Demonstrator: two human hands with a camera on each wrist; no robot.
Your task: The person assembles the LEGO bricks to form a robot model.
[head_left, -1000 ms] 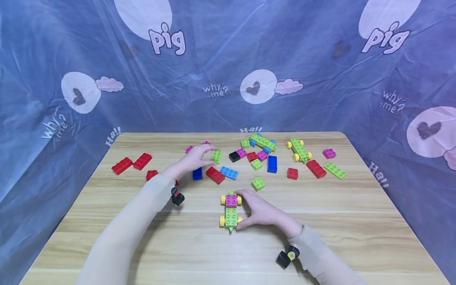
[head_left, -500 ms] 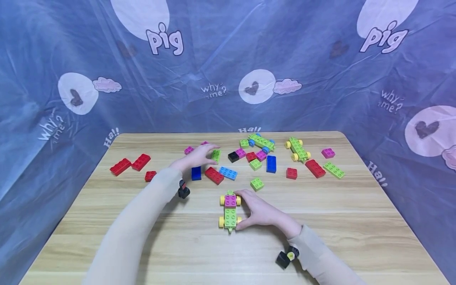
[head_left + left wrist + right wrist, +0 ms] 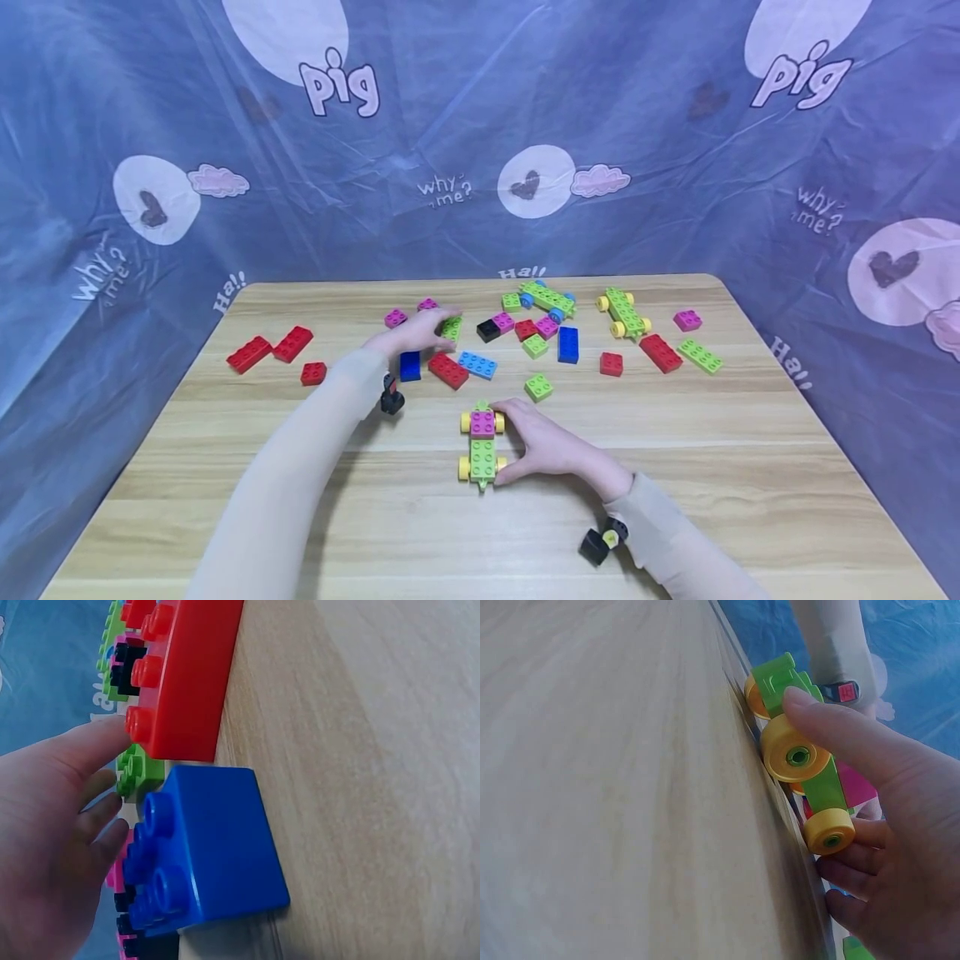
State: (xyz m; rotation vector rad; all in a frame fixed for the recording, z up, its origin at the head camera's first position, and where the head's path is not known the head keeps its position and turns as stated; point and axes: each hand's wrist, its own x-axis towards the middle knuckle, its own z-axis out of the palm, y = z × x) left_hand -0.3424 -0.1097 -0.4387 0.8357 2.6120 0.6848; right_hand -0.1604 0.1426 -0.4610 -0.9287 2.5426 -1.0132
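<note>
My left hand (image 3: 414,333) reaches over a lime green building brick (image 3: 452,327), fingers at its far end and thumb at its near end. In the left wrist view this green brick (image 3: 141,772) shows between thumb and fingers, partly behind a red brick (image 3: 191,682) and a dark blue brick (image 3: 232,847). My right hand (image 3: 547,447) holds a lime green toy car base (image 3: 483,462) with yellow wheels from its right side. A pink brick (image 3: 482,423) is mounted on the car's far half. The right wrist view shows the thumb against a yellow wheel (image 3: 784,746).
Two more wheeled bases, one blue-wheeled (image 3: 547,298) and one yellow-wheeled (image 3: 624,313), stand at the back. Loose bricks lie around them, including a light blue one (image 3: 477,364) and a green one (image 3: 537,387). Several red bricks (image 3: 249,354) lie at the left.
My left hand has moved slightly right and drawn its thumb and fingers in on the green brick. The right hand keeps its hold on the car base; the head view has shifted slightly.
</note>
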